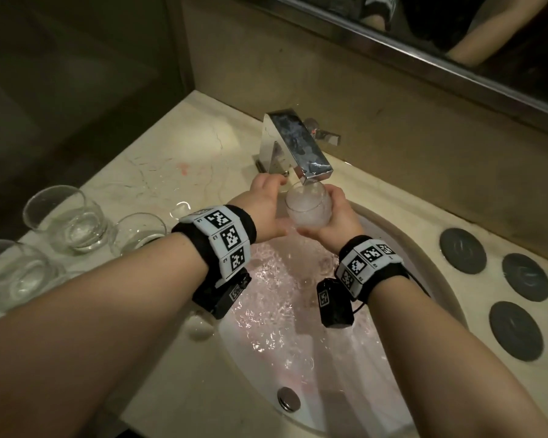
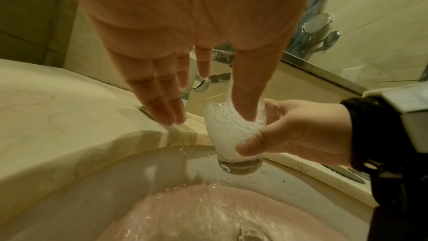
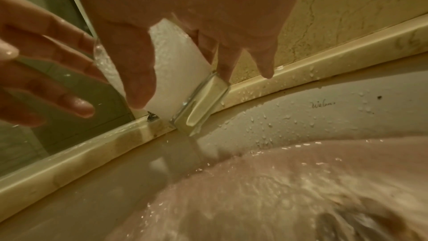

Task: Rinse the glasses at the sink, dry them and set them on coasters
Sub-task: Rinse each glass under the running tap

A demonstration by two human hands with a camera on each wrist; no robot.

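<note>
Right hand (image 1: 336, 216) wraps its grip round the clear glass tumbler (image 1: 309, 205), frothing full under the chrome tap (image 1: 298, 147) at the bench's back edge; left hand (image 1: 266, 210) slack-fingered, thumb on the glass. Best keep it upright, swirl, then tip out.

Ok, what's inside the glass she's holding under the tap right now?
The glass, gripped by the right hand, holds churning white, bubbly water, and the left hand's thumb dips inside. The foam hides the inner walls and base, so any residue cannot be seen.
</note>
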